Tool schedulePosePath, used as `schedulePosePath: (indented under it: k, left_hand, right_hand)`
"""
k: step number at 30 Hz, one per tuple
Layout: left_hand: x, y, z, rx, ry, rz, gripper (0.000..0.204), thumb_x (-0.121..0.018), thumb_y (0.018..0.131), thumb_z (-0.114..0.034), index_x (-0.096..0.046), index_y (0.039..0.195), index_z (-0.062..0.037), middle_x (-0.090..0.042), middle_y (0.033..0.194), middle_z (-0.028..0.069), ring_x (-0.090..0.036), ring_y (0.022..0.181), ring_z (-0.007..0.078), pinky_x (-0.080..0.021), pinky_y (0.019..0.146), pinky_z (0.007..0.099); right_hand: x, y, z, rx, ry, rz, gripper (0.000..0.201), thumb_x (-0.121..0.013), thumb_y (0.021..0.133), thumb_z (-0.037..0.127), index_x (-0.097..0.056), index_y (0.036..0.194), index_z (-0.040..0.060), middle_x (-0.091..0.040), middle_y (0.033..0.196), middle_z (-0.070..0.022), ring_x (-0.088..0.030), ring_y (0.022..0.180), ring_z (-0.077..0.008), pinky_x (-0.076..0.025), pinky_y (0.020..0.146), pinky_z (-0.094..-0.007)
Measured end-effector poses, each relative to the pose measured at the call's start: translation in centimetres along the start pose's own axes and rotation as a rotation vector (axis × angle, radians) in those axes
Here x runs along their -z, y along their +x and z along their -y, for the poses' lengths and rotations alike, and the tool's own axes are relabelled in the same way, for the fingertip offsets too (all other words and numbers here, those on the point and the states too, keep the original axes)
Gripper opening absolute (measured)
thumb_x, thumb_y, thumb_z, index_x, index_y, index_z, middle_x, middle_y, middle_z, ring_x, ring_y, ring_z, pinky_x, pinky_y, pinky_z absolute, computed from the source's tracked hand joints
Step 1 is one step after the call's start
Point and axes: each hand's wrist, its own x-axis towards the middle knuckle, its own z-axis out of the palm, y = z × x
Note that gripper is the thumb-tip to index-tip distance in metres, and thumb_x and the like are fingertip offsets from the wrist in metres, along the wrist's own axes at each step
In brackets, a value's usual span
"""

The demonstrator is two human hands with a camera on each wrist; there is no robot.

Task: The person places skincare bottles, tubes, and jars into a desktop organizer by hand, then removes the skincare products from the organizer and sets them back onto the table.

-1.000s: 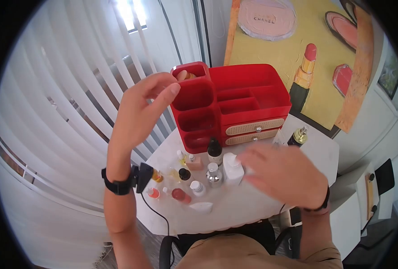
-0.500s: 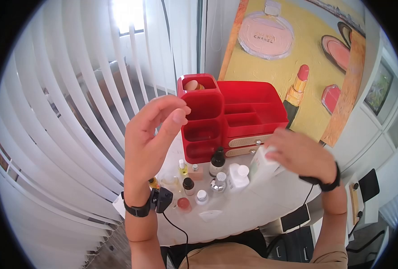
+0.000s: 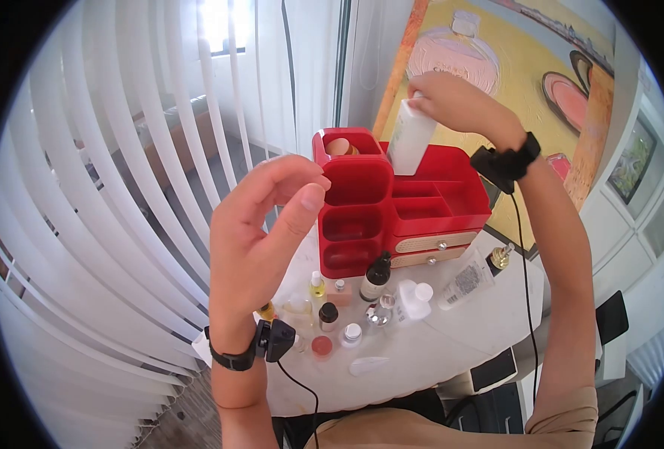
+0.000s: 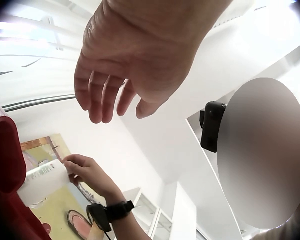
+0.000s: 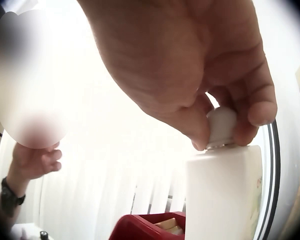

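Bottle (image 3: 410, 142) is showing a tall, flat-sided body, opaque white, with faint green marking on one broad face and small print near the top. Its rounded white cap (image 5: 222, 125) is sitting above a narrow shiny ring. Right hand (image 3: 455, 105) is gripping it from above, fingers and thumb clamping round the cap. Position: the body is leaning slightly in the head view, its lower end overlapping the back of the red organizer (image 3: 458, 176), beside the column of cups (image 3: 353, 223); contact at the base cannot be told. Left hand (image 3: 257, 217) is hovering near that column, fingers lightly bent, thumb standing apart from them. On the worktop (image 3: 437, 359), a white squat bottle (image 3: 410, 303), a dark bottle (image 3: 375, 278) and a pale printed tube (image 3: 467, 283) are standing or lying in front of the drawers (image 3: 435, 251).
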Motion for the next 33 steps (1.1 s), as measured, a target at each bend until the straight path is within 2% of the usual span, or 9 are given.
schedulePosePath:
  k: [6,13,15,16,19,21,24,27,33]
  left_hand:
    - [0.4,0.3,0.2,-0.003,0.007,0.007,0.027,-0.064,0.104,-0.023,-0.068,0.117,-0.0002,-0.073,0.103,0.0089,-0.068,0.09,0.0144,-0.053,0.084,0.0293]
    - [0.4,0.3,0.3,-0.003,0.009,-0.029,0.028,-0.064,0.104,-0.025,-0.068,0.116,-0.0005,-0.074,0.102,0.0089,-0.068,0.089,0.0142,-0.053,0.083,0.0293]
    - [0.4,0.4,0.4,-0.016,0.04,-0.039,0.028,-0.064,0.104,-0.026,-0.068,0.115,-0.0004,-0.073,0.102,0.0085,-0.067,0.089,0.0143,-0.053,0.083,0.0294]
    - [0.3,0.4,0.4,-0.017,0.04,-0.038,0.028,-0.064,0.104,-0.026,-0.068,0.115,-0.0004,-0.073,0.102,0.0085,-0.067,0.089,0.0143,-0.053,0.083,0.0294]
    - [0.2,0.3,0.2,-0.001,0.057,-0.037,0.026,-0.062,0.104,-0.024,-0.068,0.114,-0.0001,-0.073,0.102,0.0081,-0.067,0.088,0.0147,-0.052,0.082,0.0293]
    - [0.6,0.3,0.1,0.049,-0.004,0.005,0.02,-0.067,0.099,-0.008,-0.067,0.116,0.0026,-0.071,0.106,0.0061,-0.065,0.094,0.0121,-0.052,0.087,0.027]
    - [0.7,0.2,0.0,0.026,-0.032,-0.013,0.019,-0.066,0.099,-0.007,-0.067,0.115,0.0027,-0.071,0.106,0.0061,-0.064,0.093,0.0116,-0.052,0.085,0.0271]
    - [0.6,0.3,0.1,-0.022,0.05,-0.027,0.024,-0.059,0.104,-0.019,-0.067,0.113,0.0013,-0.072,0.103,0.0088,-0.067,0.087,0.0155,-0.052,0.082,0.0296]
    - [0.5,0.4,0.2,-0.025,0.074,0.006,0.025,-0.059,0.105,-0.021,-0.068,0.111,0.0012,-0.072,0.102,0.0087,-0.067,0.087,0.0157,-0.052,0.082,0.0297]
  right_hand:
    - [-4.3,2.2,-1.4,-0.026,0.164,0.19,0.03,-0.056,0.1,0.028,-0.066,0.107,0.001,-0.07,0.097,-0.0194,-0.066,0.092,-0.0366,-0.05,0.082,-0.0464]
    - [-4.8,2.1,-0.3,-0.113,0.069,0.164,0.036,-0.061,0.098,0.033,-0.067,0.116,0.0028,-0.07,0.108,-0.0185,-0.066,0.101,-0.0347,-0.051,0.087,-0.0432]
    - [-5.2,2.8,0.9,0.117,0.005,-0.091,0.037,-0.063,0.096,0.032,-0.067,0.12,0.004,-0.07,0.114,-0.0185,-0.065,0.106,-0.0339,-0.052,0.091,-0.043]
    - [-5.4,3.4,1.9,0.116,0.006,-0.092,0.037,-0.063,0.096,0.032,-0.067,0.12,0.004,-0.07,0.114,-0.0185,-0.065,0.106,-0.0339,-0.052,0.091,-0.043]
    - [-6.0,5.3,5.2,0.179,0.061,0.002,0.036,-0.066,0.093,0.031,-0.069,0.117,0.0042,-0.071,0.107,-0.0188,-0.068,0.1,-0.0344,-0.054,0.087,-0.0435]
    - [-6.1,6.2,6.9,0.112,0.179,0.259,0.036,-0.069,0.09,0.031,-0.071,0.112,0.0025,-0.072,0.097,-0.0187,-0.07,0.089,-0.0357,-0.056,0.078,-0.0444]
    - [-8.5,8.2,6.7,0.094,0.137,0.376,0.036,-0.07,0.087,0.032,-0.072,0.105,0.0013,-0.072,0.089,-0.0173,-0.071,0.081,-0.036,-0.056,0.071,-0.0452]
    - [-7.7,7.7,7.4,0.04,0.071,0.356,0.035,-0.071,0.086,0.032,-0.072,0.099,-0.0002,-0.073,0.091,-0.0182,-0.07,0.083,-0.0365,-0.056,0.071,-0.0462]
    - [-6.7,6.1,8.4,0.057,0.012,0.26,0.034,-0.071,0.083,0.028,-0.07,0.086,-0.0059,-0.07,0.082,-0.0243,-0.069,0.077,-0.0399,-0.054,0.067,-0.0483]
